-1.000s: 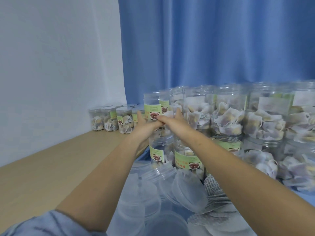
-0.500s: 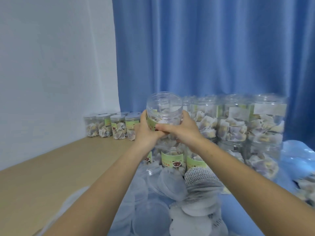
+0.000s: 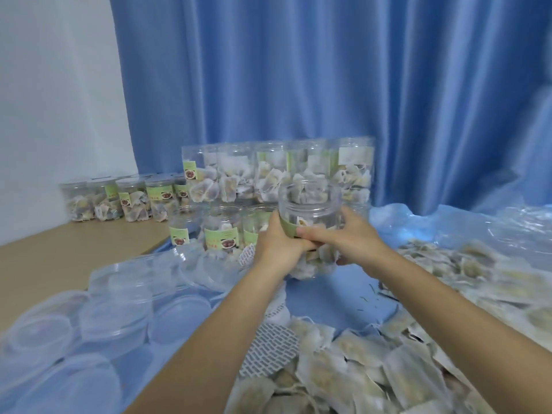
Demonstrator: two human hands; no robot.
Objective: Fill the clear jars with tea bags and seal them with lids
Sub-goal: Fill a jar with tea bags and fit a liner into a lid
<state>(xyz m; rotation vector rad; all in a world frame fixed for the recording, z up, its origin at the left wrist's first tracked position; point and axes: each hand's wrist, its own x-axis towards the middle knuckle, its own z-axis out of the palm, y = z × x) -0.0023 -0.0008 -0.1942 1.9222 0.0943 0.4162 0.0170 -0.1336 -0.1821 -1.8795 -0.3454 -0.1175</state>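
Far off hangs the blue curtain [image 3: 328, 70]; before it stand stacked filled jars [image 3: 268, 174]. Loose tea bags [image 3: 373, 363] lie near right, clear lids [image 3: 113, 312] near left. We grip one jar [image 3: 309, 210] centrally, left hand [image 3: 277, 252] and right hand [image 3: 343, 237] wrapped round it.

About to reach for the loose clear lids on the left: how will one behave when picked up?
The clear lids look thin and see-through, so probably light and a bit flexible. They lie overlapped in a pile, so one may drag its neighbours. Smooth plastic suggests they could slip.
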